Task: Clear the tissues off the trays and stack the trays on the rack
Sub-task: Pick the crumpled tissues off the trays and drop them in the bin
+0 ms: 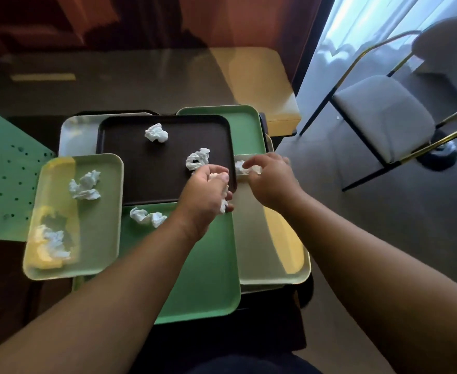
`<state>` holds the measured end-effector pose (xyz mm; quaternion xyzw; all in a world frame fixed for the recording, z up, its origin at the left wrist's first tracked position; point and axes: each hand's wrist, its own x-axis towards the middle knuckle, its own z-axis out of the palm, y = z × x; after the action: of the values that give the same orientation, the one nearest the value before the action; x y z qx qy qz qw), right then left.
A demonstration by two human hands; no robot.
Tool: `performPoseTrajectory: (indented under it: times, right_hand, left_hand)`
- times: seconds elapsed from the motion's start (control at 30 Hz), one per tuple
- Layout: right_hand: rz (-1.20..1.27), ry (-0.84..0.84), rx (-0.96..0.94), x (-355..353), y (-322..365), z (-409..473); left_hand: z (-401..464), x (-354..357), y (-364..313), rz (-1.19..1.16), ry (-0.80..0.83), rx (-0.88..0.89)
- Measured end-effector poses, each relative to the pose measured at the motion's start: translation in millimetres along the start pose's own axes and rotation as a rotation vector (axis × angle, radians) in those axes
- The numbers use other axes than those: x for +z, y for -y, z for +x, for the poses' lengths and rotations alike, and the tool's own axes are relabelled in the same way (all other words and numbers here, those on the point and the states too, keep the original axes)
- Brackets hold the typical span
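Observation:
Several overlapping trays lie in front of me. A dark brown tray in the middle carries two crumpled tissues. My left hand is shut on a wad of tissue at that tray's near right corner. My right hand pinches a tissue on the cream tray to the right. On the left, a pale green tray bears two tissues. The green tray under my left arm has one tissue.
Another green tray and a grey tray lie at the back. A green perforated panel stands at the left. A long table runs behind. A white-cushioned chair stands on the floor to the right.

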<state>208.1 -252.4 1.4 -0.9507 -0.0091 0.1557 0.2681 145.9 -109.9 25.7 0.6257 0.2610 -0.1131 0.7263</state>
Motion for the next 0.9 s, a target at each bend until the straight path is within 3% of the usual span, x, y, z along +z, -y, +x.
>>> performPoseTrajectory:
  times: [0.1, 0.2, 0.33, 0.4, 0.5, 0.57, 0.63, 0.7, 0.73, 0.77, 0.83, 0.9]
  right_hand:
    - [-0.224, 0.171, 0.016, 2.3, 2.7, 23.7]
    - [-0.472, 0.340, -0.086, 4.7, 4.6, 36.1]
    - [-0.600, 0.300, -0.180, 2.8, 8.9, 32.9]
    - [-0.430, 0.182, -0.128, -2.9, 8.1, 33.8]
    - [0.064, -0.055, -0.082, -11.5, 22.6, 11.5]
    - [0.305, 0.015, -0.174, -9.4, 44.3, -24.9]
    - [0.492, 0.220, -0.260, -0.7, 71.2, -64.5]
    - [0.758, 0.357, -0.186, 14.7, 85.1, -85.1]
    - [0.837, 0.341, -0.115, 24.1, 87.5, -88.1]
    - [0.830, 0.275, -0.080, 33.9, 88.1, -88.0]
    - [0.559, 0.164, -0.154, 52.0, 86.1, -81.8]
    - [0.146, 0.305, -0.317, 68.5, 91.0, -83.5]
  left_hand:
    - [4.4, -11.8, 3.7, 0.097, -0.084, 0.010]
    - [4.4, -21.6, 9.1, 0.114, -0.155, 0.013]
    - [1.2, -32.6, 15.3, 0.107, -0.157, 0.018]
    - [-0.3, -38.2, 16.9, 0.078, -0.151, 0.025]
    - [-2.3, -45.5, 15.3, 0.000, -0.164, 0.016]
    - [-6.1, -51.0, 12.2, -0.029, -0.106, -0.016]
    - [-14.3, -59.0, 9.6, -0.006, 0.030, -0.030]
    - [-23.1, -72.8, 11.2, 0.008, 0.033, 0.025]
    - [-26.4, -82.8, 11.7, -0.003, -0.031, 0.055]
    - [-29.3, -94.2, 12.6, -0.033, -0.107, 0.071]
    - [-33.0, -118.8, 15.4, -0.080, -0.196, 0.092]
    - [-35.0, -140.6, 19.5, -0.042, -0.223, 0.118]
